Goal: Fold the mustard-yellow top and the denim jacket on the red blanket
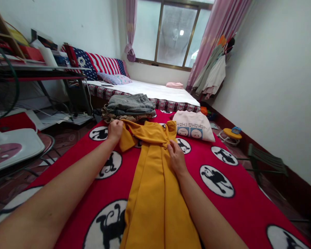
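A mustard-yellow dress point(155, 173) lies lengthwise on a red blanket point(191, 173) patterned with dark figures in white circles. Its skirt runs toward me and past the lower edge of the view. My left hand point(115, 130) is closed on the sleeve at the dress's upper left, which is drawn out to the side. At the waist, on the right edge, my right hand point(176, 156) rests with its fingers stretched over the fabric. Just beyond the left hand sits a stack of folded grey and camouflage clothes point(132, 105). A folded pale pink shirt point(195, 121) with a print lies beyond the right hand.
A bed with a white sheet point(155, 90) stands behind, below the window. On the left are a cluttered desk point(36, 71) and a white plastic seat point(15, 148). To the right stand a yellow stool point(232, 134) and a dark folding chair point(266, 159); clothes point(214, 74) hang by the curtain.
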Demonstrator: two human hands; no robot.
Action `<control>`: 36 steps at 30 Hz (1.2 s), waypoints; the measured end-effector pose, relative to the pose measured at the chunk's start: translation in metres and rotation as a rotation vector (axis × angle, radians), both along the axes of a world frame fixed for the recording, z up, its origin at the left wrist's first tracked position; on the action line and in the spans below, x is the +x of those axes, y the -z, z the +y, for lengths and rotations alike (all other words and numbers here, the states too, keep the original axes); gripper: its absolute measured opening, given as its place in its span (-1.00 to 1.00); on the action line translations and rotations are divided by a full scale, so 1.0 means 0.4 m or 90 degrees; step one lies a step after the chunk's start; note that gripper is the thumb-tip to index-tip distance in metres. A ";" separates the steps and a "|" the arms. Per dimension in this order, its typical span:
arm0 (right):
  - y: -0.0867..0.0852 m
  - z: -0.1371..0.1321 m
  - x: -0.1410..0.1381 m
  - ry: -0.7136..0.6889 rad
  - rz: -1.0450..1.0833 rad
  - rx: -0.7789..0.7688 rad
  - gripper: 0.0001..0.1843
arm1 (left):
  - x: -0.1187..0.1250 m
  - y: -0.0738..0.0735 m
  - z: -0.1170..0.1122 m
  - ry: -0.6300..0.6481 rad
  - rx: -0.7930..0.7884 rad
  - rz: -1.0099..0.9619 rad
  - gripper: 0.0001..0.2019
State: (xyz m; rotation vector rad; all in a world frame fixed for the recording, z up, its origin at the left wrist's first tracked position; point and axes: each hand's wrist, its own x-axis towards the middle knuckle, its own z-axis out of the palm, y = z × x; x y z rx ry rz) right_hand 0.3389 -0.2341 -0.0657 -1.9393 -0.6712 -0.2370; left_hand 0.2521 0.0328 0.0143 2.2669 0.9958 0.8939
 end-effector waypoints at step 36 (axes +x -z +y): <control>-0.098 0.009 0.183 -0.064 0.401 0.120 -0.87 | -0.012 0.120 -0.368 0.360 -0.005 0.076 -0.52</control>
